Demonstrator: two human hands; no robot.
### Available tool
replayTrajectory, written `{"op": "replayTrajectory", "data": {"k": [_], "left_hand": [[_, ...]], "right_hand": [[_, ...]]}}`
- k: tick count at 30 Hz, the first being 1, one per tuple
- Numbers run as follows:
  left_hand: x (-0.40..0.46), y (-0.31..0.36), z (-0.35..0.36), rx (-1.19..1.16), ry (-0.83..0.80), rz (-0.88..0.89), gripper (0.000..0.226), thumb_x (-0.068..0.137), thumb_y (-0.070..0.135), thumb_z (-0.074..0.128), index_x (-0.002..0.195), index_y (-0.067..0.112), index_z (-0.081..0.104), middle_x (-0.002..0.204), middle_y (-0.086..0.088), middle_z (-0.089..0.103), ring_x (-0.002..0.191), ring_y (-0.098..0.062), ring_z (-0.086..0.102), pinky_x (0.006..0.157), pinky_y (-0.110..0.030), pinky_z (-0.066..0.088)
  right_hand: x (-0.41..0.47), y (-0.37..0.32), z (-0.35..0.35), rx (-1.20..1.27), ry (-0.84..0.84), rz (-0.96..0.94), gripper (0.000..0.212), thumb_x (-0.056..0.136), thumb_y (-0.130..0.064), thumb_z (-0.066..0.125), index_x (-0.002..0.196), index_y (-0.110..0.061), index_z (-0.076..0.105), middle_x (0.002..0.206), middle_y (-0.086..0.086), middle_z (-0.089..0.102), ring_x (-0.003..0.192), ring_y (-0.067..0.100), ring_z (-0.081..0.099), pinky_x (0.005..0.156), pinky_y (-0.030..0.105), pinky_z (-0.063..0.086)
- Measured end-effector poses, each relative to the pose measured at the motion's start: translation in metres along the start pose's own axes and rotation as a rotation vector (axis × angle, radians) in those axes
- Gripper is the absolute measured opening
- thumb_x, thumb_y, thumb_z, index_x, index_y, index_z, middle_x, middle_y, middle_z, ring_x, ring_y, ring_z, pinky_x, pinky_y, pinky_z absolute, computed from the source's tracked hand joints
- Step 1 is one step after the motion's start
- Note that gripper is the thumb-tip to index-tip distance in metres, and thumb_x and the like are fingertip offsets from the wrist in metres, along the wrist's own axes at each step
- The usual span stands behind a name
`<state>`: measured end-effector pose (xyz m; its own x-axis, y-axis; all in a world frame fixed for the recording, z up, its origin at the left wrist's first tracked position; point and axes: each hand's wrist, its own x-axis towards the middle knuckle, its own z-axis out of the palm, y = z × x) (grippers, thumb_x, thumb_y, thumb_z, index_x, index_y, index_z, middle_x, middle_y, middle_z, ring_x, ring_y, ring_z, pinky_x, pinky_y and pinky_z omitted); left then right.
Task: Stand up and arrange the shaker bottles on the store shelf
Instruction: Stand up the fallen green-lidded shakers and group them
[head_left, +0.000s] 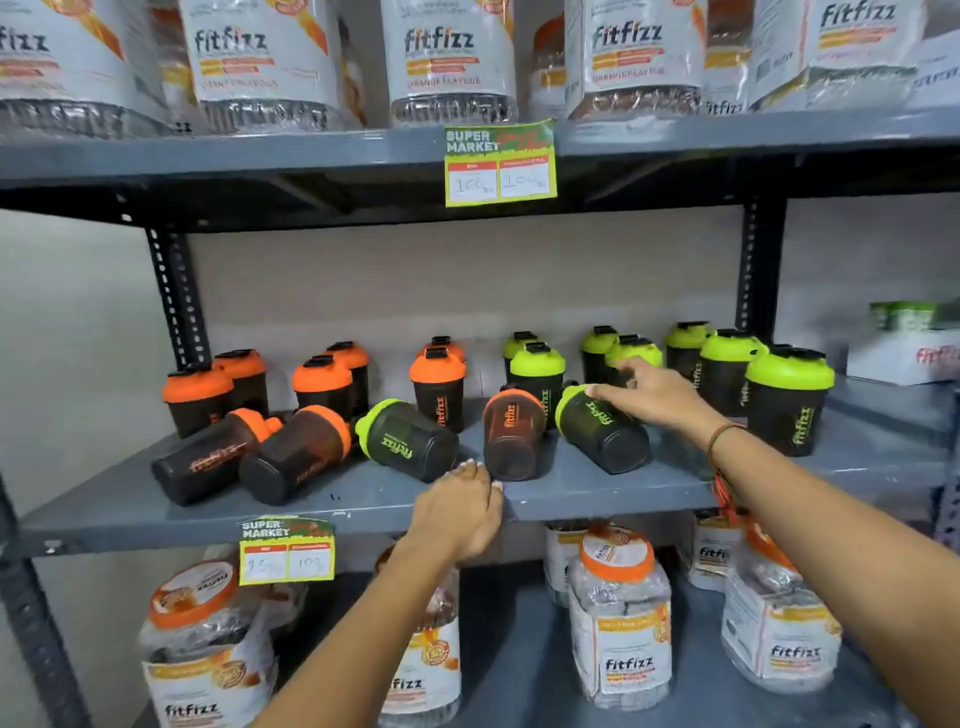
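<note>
Wrapped fitfizz jars fill the shelves above and below; two price tags hang from shelf edges.

Setting: a store aisle, seen close against a grey metal rack.
Shelving: three grey boards on dark uprights punched with rows of holes; diagonal braces show under the top board.
Wall: a plain pale wall behind the rack, grey-beige and bare.
Price tags: a green-and-yellow "Super Market" tag at the front edge of the top board, a second tag at the front edge of the middle board, left of centre.
Neighbouring stock: large "fitfizz" jars on the boards above and below.
Light: even, indoor, soft shadows under each board.
</note>
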<state>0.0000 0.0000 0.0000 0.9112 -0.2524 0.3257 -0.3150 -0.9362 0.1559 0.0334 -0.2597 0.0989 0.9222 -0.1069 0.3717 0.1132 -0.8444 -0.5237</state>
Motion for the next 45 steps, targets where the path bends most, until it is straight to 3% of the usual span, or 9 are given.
{"op": "replayTrajectory", "data": {"k": [5, 10, 16, 20, 25, 34, 38, 42, 45], "left_hand": [[0.011, -0.001, 0.004, -0.007, -0.004, -0.053, 0.056, 0.099, 0.038, 0.024, 0.144, 0.007, 0.036, 0.156, -0.010, 0.031, 0.144, -0.020, 0.026, 0.116, -0.035, 0.024], [0.010, -0.002, 0.010, 0.037, 0.060, -0.040, 0.055, 0.099, 0.039, 0.022, 0.145, 0.013, 0.036, 0.156, -0.005, 0.031, 0.144, -0.015, 0.026, 0.113, -0.033, 0.026], [0.008, -0.001, 0.014, 0.055, 0.104, -0.048, 0.053, 0.098, 0.039, 0.022, 0.142, 0.016, 0.042, 0.154, -0.003, 0.036, 0.142, -0.014, 0.031, 0.111, -0.036, 0.034], [0.006, 0.001, 0.014, 0.059, 0.126, -0.048, 0.052, 0.098, 0.039, 0.022, 0.138, 0.017, 0.046, 0.152, -0.003, 0.040, 0.140, -0.016, 0.035, 0.108, -0.038, 0.038], [0.004, 0.004, 0.012, 0.074, 0.145, -0.036, 0.050, 0.098, 0.037, 0.023, 0.137, 0.016, 0.047, 0.150, -0.004, 0.042, 0.138, -0.017, 0.037, 0.107, -0.035, 0.036], [0.005, 0.003, 0.013, 0.090, 0.143, -0.040, 0.052, 0.098, 0.038, 0.022, 0.138, 0.016, 0.047, 0.151, -0.004, 0.041, 0.139, -0.016, 0.036, 0.108, -0.035, 0.035], [0.004, 0.003, 0.013, 0.082, 0.148, -0.046, 0.051, 0.098, 0.038, 0.023, 0.137, 0.016, 0.048, 0.150, -0.004, 0.042, 0.138, -0.016, 0.037, 0.107, -0.036, 0.037], [0.004, 0.005, 0.012, 0.094, 0.147, -0.054, 0.050, 0.098, 0.037, 0.023, 0.139, 0.018, 0.046, 0.151, -0.003, 0.041, 0.139, -0.016, 0.037, 0.107, -0.035, 0.036], [0.002, 0.005, 0.010, 0.089, 0.136, -0.053, 0.051, 0.099, 0.038, 0.022, 0.141, 0.018, 0.043, 0.152, -0.003, 0.039, 0.139, -0.016, 0.035, 0.107, -0.034, 0.035]], "right_hand": [[0.015, 0.005, 0.018, -0.120, -0.232, 0.128, 0.105, 0.069, -0.087, 0.052, 0.142, -0.011, 0.042, 0.144, 0.018, 0.051, 0.130, 0.036, 0.050, 0.100, 0.040, 0.045], [0.020, 0.012, 0.034, -0.052, -0.240, 0.143, 0.101, 0.067, -0.080, 0.061, 0.141, -0.013, 0.045, 0.142, 0.014, 0.054, 0.127, 0.035, 0.052, 0.097, 0.039, 0.047], [0.015, 0.030, 0.028, 0.311, -0.037, 0.194, 0.097, 0.053, -0.076, 0.064, 0.136, -0.030, 0.045, 0.133, 0.010, 0.060, 0.120, 0.033, 0.056, 0.099, 0.042, 0.048], [0.011, 0.040, 0.010, 0.404, 0.195, 0.171, 0.091, 0.065, -0.060, 0.075, 0.143, -0.031, 0.036, 0.130, 0.011, 0.060, 0.122, 0.035, 0.054, 0.102, 0.042, 0.045], [0.004, 0.056, 0.011, 0.374, 0.330, 0.175, 0.099, 0.069, -0.050, 0.081, 0.149, -0.025, 0.028, 0.146, 0.014, 0.046, 0.134, 0.037, 0.044, 0.110, 0.048, 0.035], [-0.010, 0.075, 0.032, 0.209, 0.411, 0.076, 0.102, 0.063, -0.057, 0.083, 0.143, -0.024, 0.028, 0.143, 0.014, 0.044, 0.125, 0.040, 0.051, 0.096, 0.050, 0.043], [-0.011, 0.069, 0.037, 0.208, 0.504, 0.059, 0.111, 0.064, -0.061, 0.081, 0.149, -0.019, 0.023, 0.145, 0.015, 0.039, 0.131, 0.040, 0.043, 0.103, 0.051, 0.039], [-0.021, 0.036, 0.035, 0.177, 0.851, -0.196, 0.088, 0.078, -0.050, 0.072, 0.146, -0.011, 0.034, 0.143, 0.013, 0.041, 0.133, 0.029, 0.035, 0.112, 0.038, 0.025], [-0.021, -0.002, 0.038, 0.200, 0.749, -0.356, 0.069, 0.082, -0.043, 0.068, 0.140, -0.015, 0.043, 0.134, 0.008, 0.048, 0.120, 0.026, 0.047, 0.101, 0.037, 0.037]]}}
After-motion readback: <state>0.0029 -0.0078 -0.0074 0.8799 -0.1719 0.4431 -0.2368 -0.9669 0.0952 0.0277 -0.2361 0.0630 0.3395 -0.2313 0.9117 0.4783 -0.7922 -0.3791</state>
